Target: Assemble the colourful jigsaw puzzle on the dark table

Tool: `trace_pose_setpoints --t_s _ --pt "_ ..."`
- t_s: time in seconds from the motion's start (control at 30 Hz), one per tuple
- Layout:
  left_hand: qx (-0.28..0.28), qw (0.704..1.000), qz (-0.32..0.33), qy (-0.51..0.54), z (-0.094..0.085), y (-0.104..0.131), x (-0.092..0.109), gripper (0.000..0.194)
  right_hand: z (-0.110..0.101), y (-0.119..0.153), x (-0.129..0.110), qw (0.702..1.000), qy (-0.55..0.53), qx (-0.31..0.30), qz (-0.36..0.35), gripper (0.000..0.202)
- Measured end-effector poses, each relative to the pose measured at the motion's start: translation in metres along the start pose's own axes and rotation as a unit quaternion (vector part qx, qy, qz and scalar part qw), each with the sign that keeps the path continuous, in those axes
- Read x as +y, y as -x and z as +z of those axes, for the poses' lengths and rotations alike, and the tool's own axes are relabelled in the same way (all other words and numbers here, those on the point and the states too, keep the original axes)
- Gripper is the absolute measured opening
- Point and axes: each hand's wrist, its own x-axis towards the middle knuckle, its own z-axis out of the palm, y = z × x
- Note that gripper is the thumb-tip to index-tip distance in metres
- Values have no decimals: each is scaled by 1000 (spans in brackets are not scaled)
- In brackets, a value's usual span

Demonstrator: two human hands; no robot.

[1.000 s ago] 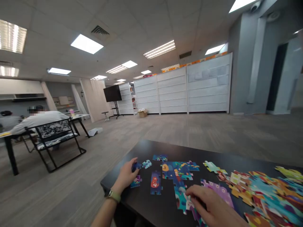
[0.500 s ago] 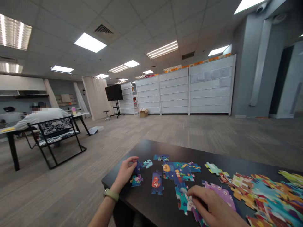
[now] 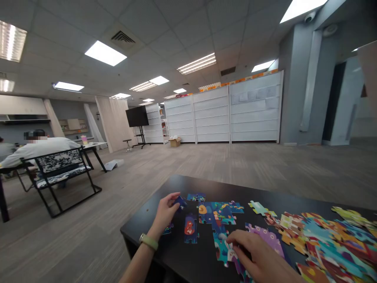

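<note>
My left hand (image 3: 167, 212) pinches a dark blue puzzle piece (image 3: 180, 203) between thumb and fingers, just above the black table. Partly behind this hand lies a small teal and pink piece (image 3: 167, 228). A tall piece with a red figure (image 3: 190, 228) lies to its right. My right hand (image 3: 250, 245) rests over the lower part of the joined puzzle section (image 3: 218, 214), its fingertips at the white rabbit. Those fingers are bent, with a gap between index finger and thumb. A purple spotted section (image 3: 265, 237) lies partly beneath the right hand.
A blue piece (image 3: 196, 197) lies behind the joined section. Several loose pieces (image 3: 330, 236) are heaped on the right of the black table (image 3: 165, 196). Beyond stand white shelving panels (image 3: 210, 118) and a screen on a stand (image 3: 137, 116). A seated person (image 3: 53, 147) is at the left.
My left hand has moved right and slightly up with the dark blue piece, and the light blue piece there no longer shows. My right hand stays on the puzzle. The view has turned slightly right.
</note>
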Motion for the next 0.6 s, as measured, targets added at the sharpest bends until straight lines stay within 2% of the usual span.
trace_pose_setpoints --t_s 0.13,0.23,0.43,0.6 --pt "-55 998 27 -9 27 -20 1 37 -1 -1 1 1000 5 9 -12 30" --pt "-79 996 38 -23 39 -32 -2 29 -2 -1 2 1000 7 12 -20 29" --pt "-83 994 40 -54 40 -29 -8 24 -2 -1 -3 1000 15 -17 -19 30" --pt "-93 993 36 -65 41 -14 2 22 -1 -1 -4 1000 6 2 -30 28"
